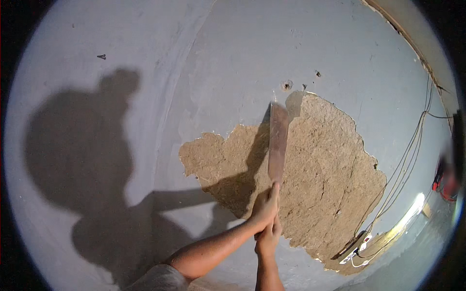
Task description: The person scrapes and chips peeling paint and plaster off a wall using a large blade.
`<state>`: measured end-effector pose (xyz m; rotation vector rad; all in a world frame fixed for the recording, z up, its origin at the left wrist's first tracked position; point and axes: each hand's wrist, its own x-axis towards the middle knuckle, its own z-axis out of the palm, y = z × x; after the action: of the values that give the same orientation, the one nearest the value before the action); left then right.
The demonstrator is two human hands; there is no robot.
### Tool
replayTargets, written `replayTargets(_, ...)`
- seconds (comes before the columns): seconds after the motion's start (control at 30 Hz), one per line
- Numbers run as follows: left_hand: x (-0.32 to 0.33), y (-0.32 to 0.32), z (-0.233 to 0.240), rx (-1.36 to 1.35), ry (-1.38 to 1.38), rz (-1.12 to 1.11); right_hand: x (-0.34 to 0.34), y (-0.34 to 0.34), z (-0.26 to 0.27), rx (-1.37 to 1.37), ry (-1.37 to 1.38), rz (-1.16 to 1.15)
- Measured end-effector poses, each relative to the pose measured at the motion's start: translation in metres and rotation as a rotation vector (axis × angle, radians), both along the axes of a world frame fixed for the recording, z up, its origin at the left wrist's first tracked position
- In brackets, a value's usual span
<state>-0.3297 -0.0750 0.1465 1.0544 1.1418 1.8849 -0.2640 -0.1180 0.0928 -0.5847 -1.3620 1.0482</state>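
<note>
My left hand (265,210) grips the handle of a long, square-ended chopping knife (279,143) with a brown, worn blade. Just below it, my right hand (268,238) is closed around the lower handle, so most of the handle is hidden. The blade points up the wall, its bright edge on the left. Its tip overlaps the grey coating (233,83) at the upper rim of a bare patch (324,171) of rough brown earthen wall. Whether the blade touches the wall, I cannot tell. The patch has a ragged, whitish border.
Holes (287,85) and nails (102,56) mark the coated wall. At right, cables (404,160) hang down to a white power strip (349,256) beside a lit tube lamp (411,211). A blurred person (449,178) is at the far right. My shadow (80,152) covers the left.
</note>
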Motion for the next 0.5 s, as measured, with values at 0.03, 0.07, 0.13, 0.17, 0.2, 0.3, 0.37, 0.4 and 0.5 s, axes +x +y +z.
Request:
replayTargets(0.03,-0.001,0.001,0.011,-0.001,0.005,-0.006,0.001,0.006,0.004,-0.001,0.005,-0.006)
replayTargets(0.07,-0.001,0.000,0.020,0.022,-0.080,-0.063,0.005,0.015,0.006,-0.021,-0.016,0.054)
replayTargets(0.13,-0.001,-0.003,0.018,0.126,-0.072,-0.073,0.002,0.006,0.006,0.045,-0.002,-0.001)
replayTargets(0.17,0.005,-0.012,0.006,0.018,0.080,0.055,0.000,0.005,-0.002,0.048,0.002,-0.004)
replayTargets(0.2,0.009,-0.015,-0.020,0.033,0.123,0.030,-0.003,0.005,-0.013,0.079,0.030,0.000)
replayTargets(0.3,0.002,-0.001,-0.036,0.038,0.227,0.085,-0.009,0.016,-0.049,0.157,0.111,0.006)
replayTargets(0.37,-0.008,0.026,-0.037,0.083,0.150,0.155,-0.009,0.015,-0.037,0.219,-0.052,-0.043)
replayTargets(0.4,-0.003,0.026,-0.005,0.116,0.056,0.169,-0.017,0.018,-0.006,0.166,0.027,-0.074)
replayTargets(0.5,-0.014,0.008,0.053,0.095,0.009,0.062,-0.016,0.021,0.038,0.124,0.017,-0.039)
